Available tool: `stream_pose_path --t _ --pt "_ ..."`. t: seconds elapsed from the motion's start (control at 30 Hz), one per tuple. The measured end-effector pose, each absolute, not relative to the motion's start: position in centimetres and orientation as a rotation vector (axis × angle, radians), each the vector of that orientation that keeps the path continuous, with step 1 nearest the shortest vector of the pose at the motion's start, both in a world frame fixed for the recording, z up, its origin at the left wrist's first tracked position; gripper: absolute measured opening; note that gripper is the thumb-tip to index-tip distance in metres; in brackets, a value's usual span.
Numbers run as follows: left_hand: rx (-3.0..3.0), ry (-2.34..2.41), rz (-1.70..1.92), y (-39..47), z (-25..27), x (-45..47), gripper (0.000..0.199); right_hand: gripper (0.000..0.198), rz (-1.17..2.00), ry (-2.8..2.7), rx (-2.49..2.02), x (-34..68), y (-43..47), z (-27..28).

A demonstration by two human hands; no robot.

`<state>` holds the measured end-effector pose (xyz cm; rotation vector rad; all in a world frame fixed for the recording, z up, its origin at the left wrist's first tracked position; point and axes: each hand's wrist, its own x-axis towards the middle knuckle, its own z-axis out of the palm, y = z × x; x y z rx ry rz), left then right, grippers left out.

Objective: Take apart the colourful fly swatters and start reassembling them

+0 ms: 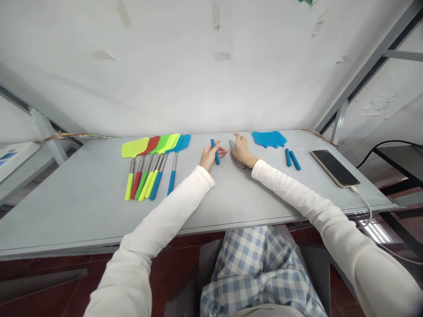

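Pinching a blue sleeve (pixel 217 158), the left grip (pixel 208 157) is narrow around it, with the sleeve's long axis running from just short of 12 o'clock to just short of 6. From that grip, the metal rods (pixel 231 144) lie at 3 o'clock on the worktop (pixel 82 189), pointing roughly 11 to 5, a little more slanted than the sleeve. The right grip (pixel 243 150) is the nearer one, right over them; its fingers hide their middles, so I cannot tell their number or whether it is closed on one or just touching. Around the right grip, blue swatter heads (pixel 269 138) sit at about 2 o'clock, and two loose blue handles (pixel 294 160) near 3, with a phone (pixel 335 168) on its cable (pixel 362 199) beyond. At 9 o'clock from the left grip lies a fan of coloured flyswatters (pixel 144 185), well apart from the rods
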<state>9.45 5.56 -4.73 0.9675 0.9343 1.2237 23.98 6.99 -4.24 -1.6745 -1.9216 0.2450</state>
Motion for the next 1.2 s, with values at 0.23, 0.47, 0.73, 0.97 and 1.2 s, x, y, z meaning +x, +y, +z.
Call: stream_pose_path --t 0.23,0.47,0.73,0.97,1.2 --pt "1.063 0.721 1.171 4.9 -4.3 9.7 0.029 0.026 0.263 -1.937 -1.452 22.9 2.5 -2.8" --pt "1.124 0.599 0.974 3.1 -4.1 10.9 0.039 0.021 0.673 -1.849 -1.283 23.8 0.7 -3.1" --pt "2.002 1.358 1.014 5.2 -4.6 8.1 0.041 0.046 0.52 -1.454 -1.683 32.3 2.3 -2.8" --pt "2.112 2.365 0.74 5.8 -4.4 5.3 0.045 0.027 0.035 -1.731 -2.1 37.4 1.9 -2.9" --pt "1.701 2.693 0.399 6.4 -3.8 2.4 0.044 0.041 -0.148 -1.978 -2.217 38.0 1.3 -3.6"
